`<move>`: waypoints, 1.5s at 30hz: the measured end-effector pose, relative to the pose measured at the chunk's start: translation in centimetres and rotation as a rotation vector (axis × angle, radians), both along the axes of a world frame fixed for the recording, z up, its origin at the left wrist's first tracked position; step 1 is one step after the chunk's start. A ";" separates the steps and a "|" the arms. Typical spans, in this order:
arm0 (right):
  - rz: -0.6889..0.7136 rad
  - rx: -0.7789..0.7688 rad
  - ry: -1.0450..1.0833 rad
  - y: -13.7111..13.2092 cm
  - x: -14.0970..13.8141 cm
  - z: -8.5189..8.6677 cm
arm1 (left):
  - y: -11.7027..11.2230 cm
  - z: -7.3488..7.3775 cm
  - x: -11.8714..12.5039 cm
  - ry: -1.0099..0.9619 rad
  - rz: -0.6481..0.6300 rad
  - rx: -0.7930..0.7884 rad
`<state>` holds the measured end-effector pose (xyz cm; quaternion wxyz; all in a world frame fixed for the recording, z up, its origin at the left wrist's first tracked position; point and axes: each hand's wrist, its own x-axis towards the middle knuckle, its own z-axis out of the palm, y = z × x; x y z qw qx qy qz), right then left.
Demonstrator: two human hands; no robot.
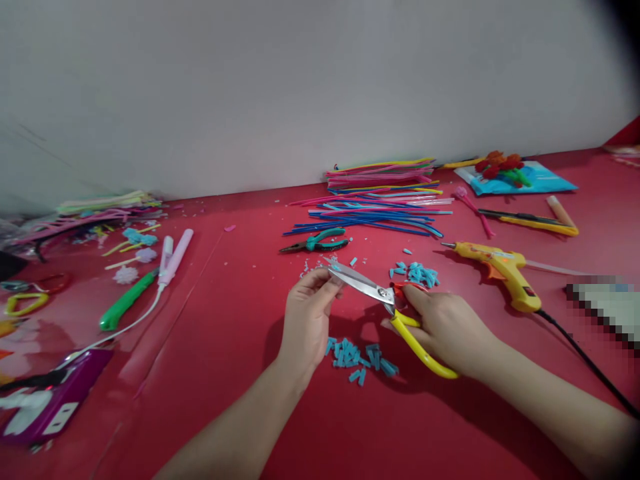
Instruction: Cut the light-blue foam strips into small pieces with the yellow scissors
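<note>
My right hand (447, 327) grips a pair of scissors (363, 283) with one yellow and one orange handle. The blades point left and look nearly closed, their tips at the fingers of my left hand (310, 313). Thumb and fingertips of that hand are pinched together on a small light blue piece (335, 267), mostly hidden. Below the scissors lies a loose pile of short light blue pieces (347, 353). Another heap of light blue pieces (423, 274), cut smaller or tapered, sits just beyond my right hand. Tiny pale scraps are scattered near the blade tips.
Teal-handled pliers (320, 241) lie before bundled pipe cleaners (375, 220). To the right is a yellow glue gun (493, 263) with a black cord. A pink straightener-like tool (175, 260), a green-handled cutter (129, 301) and a purple power strip (75, 393) are at left.
</note>
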<state>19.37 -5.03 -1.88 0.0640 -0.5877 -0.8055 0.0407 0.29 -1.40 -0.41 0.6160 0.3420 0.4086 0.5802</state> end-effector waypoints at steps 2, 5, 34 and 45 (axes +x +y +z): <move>0.002 -0.004 0.004 0.0 0.0 -0.1 | 0.0 0.0 0.0 -0.001 -0.001 0.001; 0.005 -0.007 0.017 0.0 0.0 -0.1 | 0.0 0.0 0.0 0.003 -0.001 0.007; -0.275 -0.448 1.050 0.2 -1.7 2.2 | -1.1 0.1 1.0 0.233 -0.523 -0.068; -0.188 -0.562 1.156 -0.1 -1.8 2.4 | -1.4 0.5 1.3 0.492 -0.583 0.081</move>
